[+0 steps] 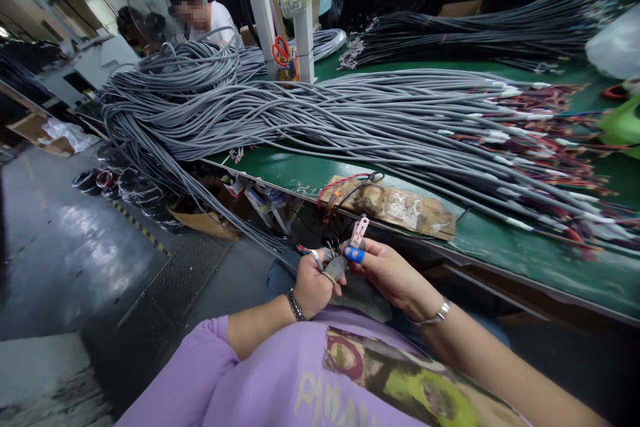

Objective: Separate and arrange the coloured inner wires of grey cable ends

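Note:
My left hand (315,283) is closed on the end of a grey cable, whose loose coloured wires (304,250) stick out by the fingers. Grey coverings and a white band wrap some of those fingers. Close beside it, my right hand (393,273) pinches a small flat pink tool with holes (359,232), pointing up. A blue wrap (355,254) covers a digit of this hand. Both hands meet in front of my body, just short of the bench edge. Thin wire ends show between them, but the exact contact is too small to make out.
Long grey cables (300,113) cover the green bench (280,167), with stripped coloured ends at right. A taped wooden block (405,210) lies by the front edge. Black cable bundles (450,40) lie behind. Across the bench sits another person (220,21) near a fan (145,10).

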Action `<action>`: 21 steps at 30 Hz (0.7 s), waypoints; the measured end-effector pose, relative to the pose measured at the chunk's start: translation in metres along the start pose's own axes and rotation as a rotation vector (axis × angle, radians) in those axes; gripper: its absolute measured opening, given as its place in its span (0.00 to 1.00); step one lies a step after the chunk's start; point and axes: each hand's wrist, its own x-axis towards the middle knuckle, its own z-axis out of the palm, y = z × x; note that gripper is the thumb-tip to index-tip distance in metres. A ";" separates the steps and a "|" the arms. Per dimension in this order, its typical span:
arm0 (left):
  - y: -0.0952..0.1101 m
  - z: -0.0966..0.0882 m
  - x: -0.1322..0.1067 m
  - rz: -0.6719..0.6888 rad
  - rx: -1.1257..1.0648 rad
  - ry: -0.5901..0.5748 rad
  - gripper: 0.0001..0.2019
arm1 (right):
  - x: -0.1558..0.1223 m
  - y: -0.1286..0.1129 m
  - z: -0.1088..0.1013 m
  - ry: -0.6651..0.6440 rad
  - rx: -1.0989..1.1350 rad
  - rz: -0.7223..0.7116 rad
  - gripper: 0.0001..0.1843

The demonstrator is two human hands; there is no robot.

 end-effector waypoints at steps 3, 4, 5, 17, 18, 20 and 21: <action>-0.001 0.000 0.000 -0.011 0.012 0.001 0.20 | 0.000 0.001 -0.001 0.006 -0.026 -0.029 0.17; -0.002 0.000 0.000 -0.014 0.015 0.000 0.20 | 0.001 0.002 -0.001 0.025 -0.034 -0.043 0.17; -0.002 0.000 -0.001 -0.016 0.015 0.002 0.20 | 0.001 0.004 -0.001 0.043 -0.039 -0.057 0.17; -0.005 -0.003 0.002 -0.110 0.010 -0.175 0.18 | -0.002 0.012 0.001 -0.085 -0.099 -0.113 0.13; -0.005 -0.003 0.002 -0.113 -0.002 -0.165 0.18 | -0.002 0.012 0.002 -0.075 -0.108 -0.120 0.13; -0.006 -0.003 0.002 -0.104 -0.022 -0.123 0.19 | -0.002 0.013 0.002 -0.029 -0.099 -0.131 0.13; -0.007 -0.003 0.002 -0.095 -0.028 -0.100 0.19 | -0.002 0.014 0.002 0.009 -0.091 -0.136 0.13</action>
